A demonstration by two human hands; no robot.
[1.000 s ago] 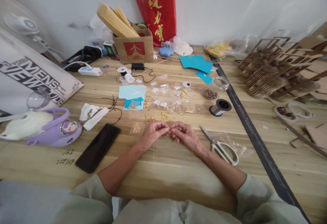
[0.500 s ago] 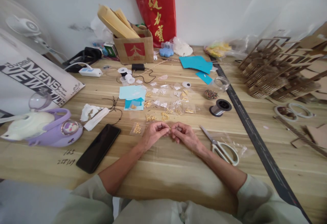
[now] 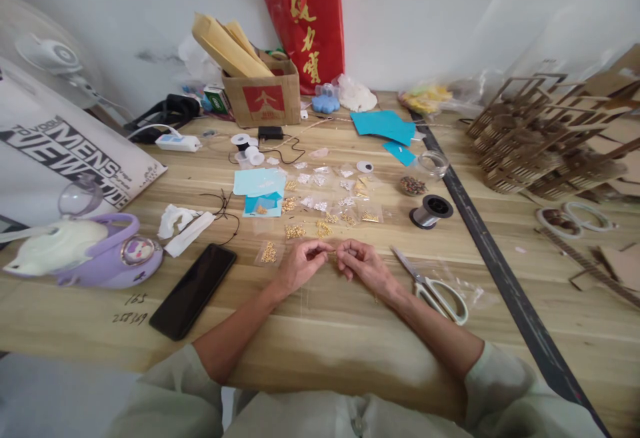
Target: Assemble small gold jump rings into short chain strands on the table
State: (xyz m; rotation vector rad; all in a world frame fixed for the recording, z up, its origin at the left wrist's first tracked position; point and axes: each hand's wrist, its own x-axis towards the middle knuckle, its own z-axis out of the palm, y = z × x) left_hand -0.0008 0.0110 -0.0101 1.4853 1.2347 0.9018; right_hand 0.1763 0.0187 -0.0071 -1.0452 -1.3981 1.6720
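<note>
while the left hand (image 3: pixel 303 266) and right hand (image 3: pixel 364 266) pinch a tiny gold-coloured piece (image 3: pixel 332 252), it sits between their fingertips | site: above wooden table (image 3: pixel 330 345), near small gold parts (image 3: pixel 323 228) | hazard: slack fingertips could drop it

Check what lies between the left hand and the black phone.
A small clear bag of gold-coloured pieces, next to the left hand; from there to the black phone it's bare wood. Head view shows it.
</note>
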